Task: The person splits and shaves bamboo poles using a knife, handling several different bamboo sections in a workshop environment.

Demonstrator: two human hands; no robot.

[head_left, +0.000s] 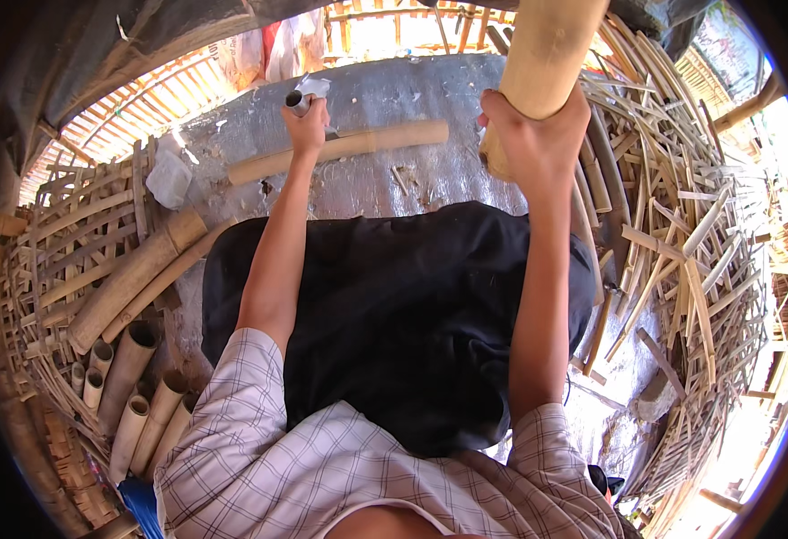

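Note:
Out in front at the upper left, my left hand [308, 130] is closed round a tool with a hollow metal tube handle [296, 101]; most of its working end is hidden by the fist. Just beyond and beside that hand lies a long split bamboo piece [394, 137] on the grey sheet. My right hand [542, 135] grips a thick bamboo pole [556, 54], which tilts up and away past the top edge. Its lower end [496, 160] shows beside my fingers. A black cloth [394, 314] covers my lap between both forearms.
Split bamboo strips [681, 242] pile up along the right side. At left stand several cut bamboo tubes [138, 359], with split lengths [133, 283] above them near a woven bamboo wall [61, 234]. A plastic bag [170, 176] lies at the grey sheet's [349, 85] left edge.

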